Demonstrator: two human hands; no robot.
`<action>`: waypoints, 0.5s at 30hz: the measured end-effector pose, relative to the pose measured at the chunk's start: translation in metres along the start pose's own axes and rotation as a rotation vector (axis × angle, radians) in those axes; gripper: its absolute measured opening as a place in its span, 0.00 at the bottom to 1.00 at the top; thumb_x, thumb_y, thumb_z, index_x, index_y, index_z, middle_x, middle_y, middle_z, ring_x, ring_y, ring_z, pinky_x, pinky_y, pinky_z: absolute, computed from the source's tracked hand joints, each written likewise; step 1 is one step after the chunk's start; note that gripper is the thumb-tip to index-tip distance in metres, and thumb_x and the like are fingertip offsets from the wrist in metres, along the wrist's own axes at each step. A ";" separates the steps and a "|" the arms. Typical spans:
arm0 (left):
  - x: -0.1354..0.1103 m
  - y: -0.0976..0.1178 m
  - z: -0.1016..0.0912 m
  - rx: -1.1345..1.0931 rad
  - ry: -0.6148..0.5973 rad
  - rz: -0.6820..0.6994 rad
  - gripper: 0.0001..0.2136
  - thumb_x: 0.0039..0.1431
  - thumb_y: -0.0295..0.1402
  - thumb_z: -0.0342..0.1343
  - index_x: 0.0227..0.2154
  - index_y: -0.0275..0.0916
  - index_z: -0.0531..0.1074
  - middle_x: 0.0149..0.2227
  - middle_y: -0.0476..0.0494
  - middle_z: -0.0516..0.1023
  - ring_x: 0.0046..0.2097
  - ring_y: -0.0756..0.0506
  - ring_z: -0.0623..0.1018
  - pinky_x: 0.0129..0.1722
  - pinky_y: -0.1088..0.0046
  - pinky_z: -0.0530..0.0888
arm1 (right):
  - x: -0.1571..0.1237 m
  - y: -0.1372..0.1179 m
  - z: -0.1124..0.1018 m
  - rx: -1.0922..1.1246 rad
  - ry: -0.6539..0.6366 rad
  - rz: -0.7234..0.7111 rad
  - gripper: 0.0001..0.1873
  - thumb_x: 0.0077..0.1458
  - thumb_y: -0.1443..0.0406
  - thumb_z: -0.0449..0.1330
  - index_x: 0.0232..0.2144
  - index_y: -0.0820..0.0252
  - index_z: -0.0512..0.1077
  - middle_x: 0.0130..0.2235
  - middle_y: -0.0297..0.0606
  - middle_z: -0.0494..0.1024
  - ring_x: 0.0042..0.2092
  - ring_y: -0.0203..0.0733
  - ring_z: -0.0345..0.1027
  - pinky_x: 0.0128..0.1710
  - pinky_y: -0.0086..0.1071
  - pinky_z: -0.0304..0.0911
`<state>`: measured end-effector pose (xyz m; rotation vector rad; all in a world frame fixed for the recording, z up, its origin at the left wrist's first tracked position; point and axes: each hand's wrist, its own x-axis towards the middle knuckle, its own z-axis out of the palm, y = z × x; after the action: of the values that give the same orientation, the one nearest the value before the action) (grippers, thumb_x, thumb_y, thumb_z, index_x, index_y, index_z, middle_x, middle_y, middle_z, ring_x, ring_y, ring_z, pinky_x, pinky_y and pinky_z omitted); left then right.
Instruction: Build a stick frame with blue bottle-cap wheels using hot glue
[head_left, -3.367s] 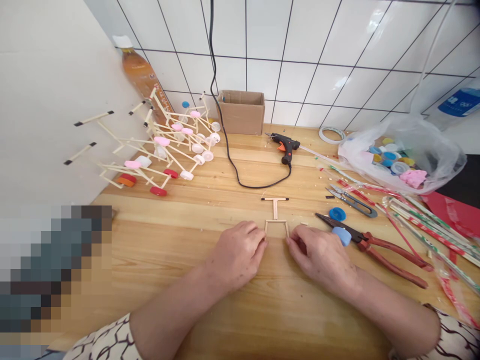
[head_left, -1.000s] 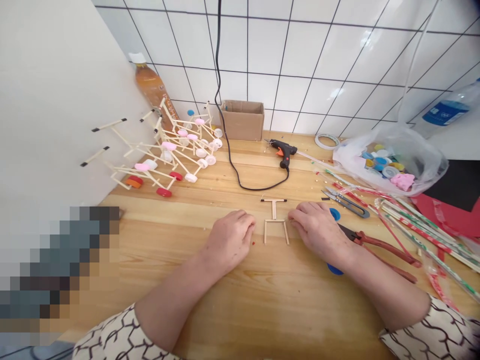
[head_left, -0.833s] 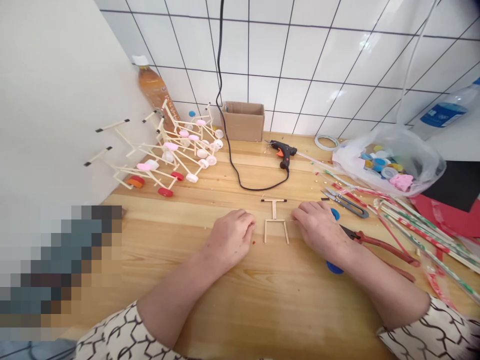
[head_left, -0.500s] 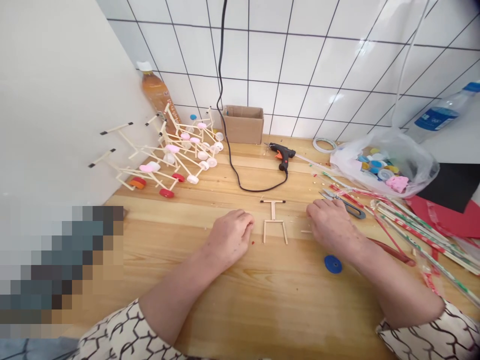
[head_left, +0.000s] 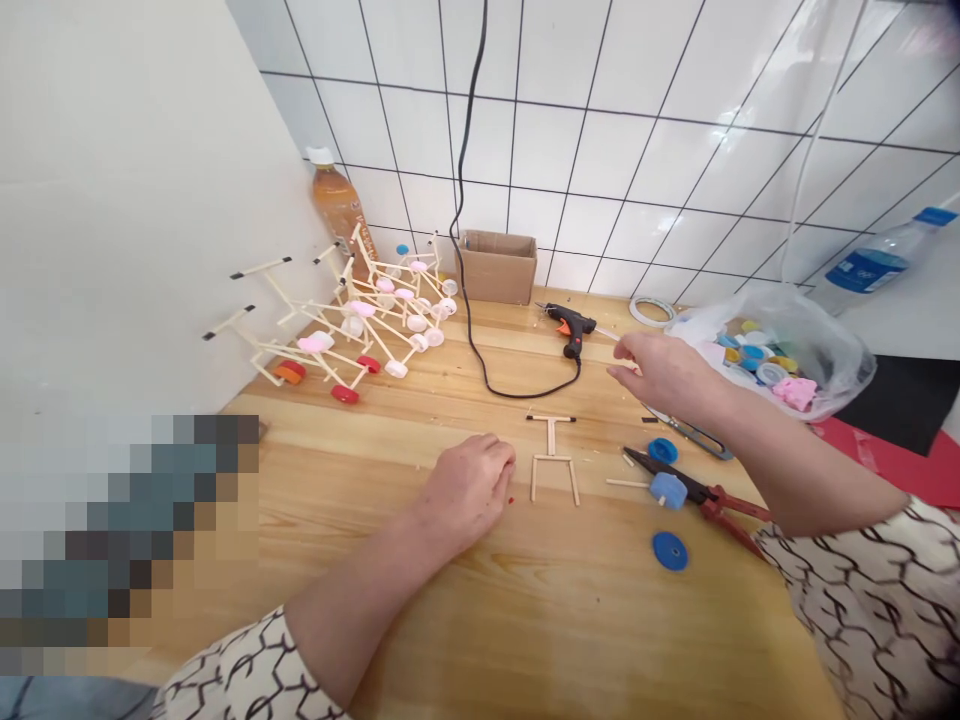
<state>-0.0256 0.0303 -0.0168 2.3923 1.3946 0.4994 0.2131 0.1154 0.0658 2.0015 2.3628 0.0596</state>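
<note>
My left hand rests on the wood with its fingers curled together; whatever they may hold is hidden. Just right of it lies a small frame of pale sticks, a T with black-tipped crossbar above a three-sided base. My right hand is raised over the table, thumb and fingers apart and nothing between them. Nearest to its fingertips is a black glue gun lying on its side. Below the hand are red-handled pliers, a blue cap, a light-blue piece with a stick, and a blue disc.
Several stick models with cap wheels stand at back left, beside an orange drink bottle. A cardboard box and tape roll sit by the tiled wall. A plastic bag of caps and a utility knife are rightward.
My right hand has lifted and moved up and away toward the glue gun, uncovering the pliers and blue caps. My left hand stays beside the stick frame. The view has shifted slightly.
</note>
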 end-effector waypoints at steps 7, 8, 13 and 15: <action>0.001 0.002 -0.001 -0.004 -0.018 -0.014 0.09 0.59 0.25 0.47 0.28 0.36 0.71 0.31 0.44 0.75 0.35 0.47 0.74 0.35 0.72 0.69 | 0.078 -0.005 0.013 0.086 -0.070 0.230 0.23 0.55 0.53 0.50 0.29 0.65 0.75 0.31 0.49 0.78 0.34 0.49 0.72 0.27 0.33 0.58; 0.001 0.002 -0.001 -0.005 -0.020 -0.014 0.09 0.59 0.25 0.47 0.28 0.36 0.71 0.31 0.44 0.75 0.35 0.47 0.74 0.35 0.72 0.69 | 0.085 -0.006 0.018 0.101 -0.078 0.254 0.24 0.54 0.51 0.50 0.30 0.66 0.75 0.32 0.51 0.78 0.35 0.50 0.72 0.26 0.33 0.58; 0.000 0.001 0.000 -0.002 -0.023 -0.011 0.09 0.59 0.25 0.47 0.28 0.37 0.71 0.31 0.44 0.75 0.34 0.47 0.73 0.35 0.72 0.69 | 0.109 -0.012 0.043 0.171 -0.084 0.327 0.28 0.48 0.48 0.56 0.37 0.69 0.75 0.37 0.55 0.78 0.39 0.54 0.72 0.28 0.35 0.61; 0.000 0.001 0.001 -0.001 -0.018 -0.006 0.08 0.59 0.25 0.47 0.28 0.37 0.71 0.30 0.44 0.75 0.34 0.46 0.73 0.35 0.72 0.69 | 0.115 -0.012 0.051 0.206 -0.063 0.315 0.27 0.48 0.50 0.57 0.38 0.68 0.74 0.38 0.55 0.78 0.40 0.54 0.72 0.30 0.35 0.62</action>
<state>-0.0246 0.0297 -0.0170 2.3850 1.3930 0.4757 0.1855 0.2265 0.0133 2.4128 2.0706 -0.2422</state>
